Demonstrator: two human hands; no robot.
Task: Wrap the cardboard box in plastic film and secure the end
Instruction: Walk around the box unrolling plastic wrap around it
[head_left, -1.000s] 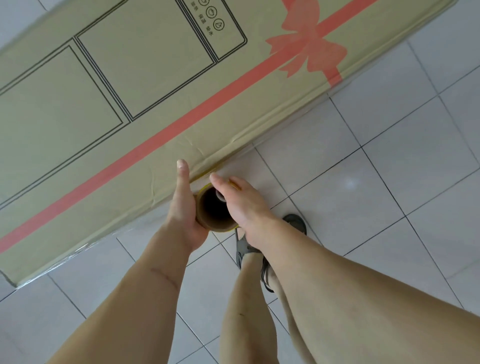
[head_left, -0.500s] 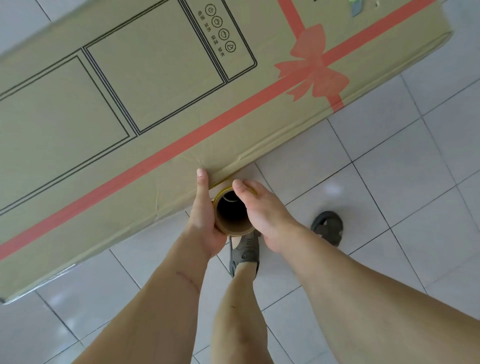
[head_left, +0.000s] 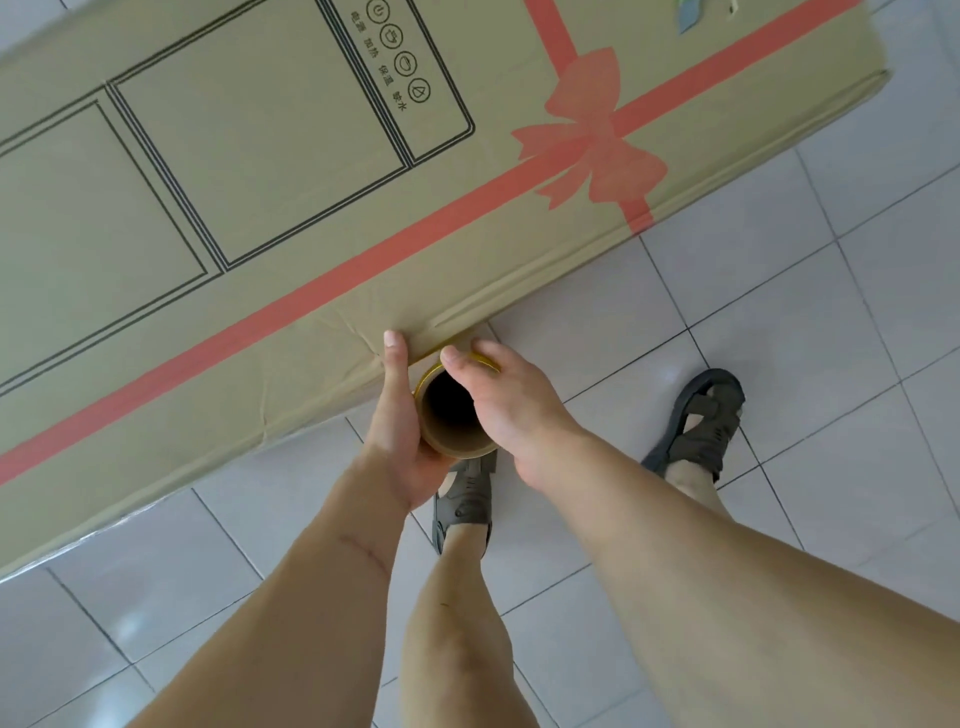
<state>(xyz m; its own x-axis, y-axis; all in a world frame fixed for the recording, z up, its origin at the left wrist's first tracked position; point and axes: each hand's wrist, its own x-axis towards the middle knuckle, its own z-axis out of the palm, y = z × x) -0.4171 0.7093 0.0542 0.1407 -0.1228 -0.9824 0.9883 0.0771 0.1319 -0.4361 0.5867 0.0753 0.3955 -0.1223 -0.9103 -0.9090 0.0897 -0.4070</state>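
A tall cardboard box (head_left: 291, 218) printed with a red ribbon and bow fills the upper left of the head view. Clear plastic film lies over its surface and shows as a shiny edge at its lower left corner. A roll of film on a brown cardboard tube (head_left: 452, 415) stands upright against the box's lower edge, its hollow end facing me. My left hand (head_left: 397, 410) grips the tube from the left, thumb up along the box. My right hand (head_left: 498, 400) grips it from the right, fingers curled over the far rim.
The floor is pale grey tile (head_left: 779, 322) with dark grout lines. My two feet in dark sandals stand below the roll, one (head_left: 462, 499) directly under it and the other (head_left: 696, 421) to the right.
I have stepped to the right along the box, carrying the roll with both hands. The bow now sits further left in view, and my right foot has moved out to the right.
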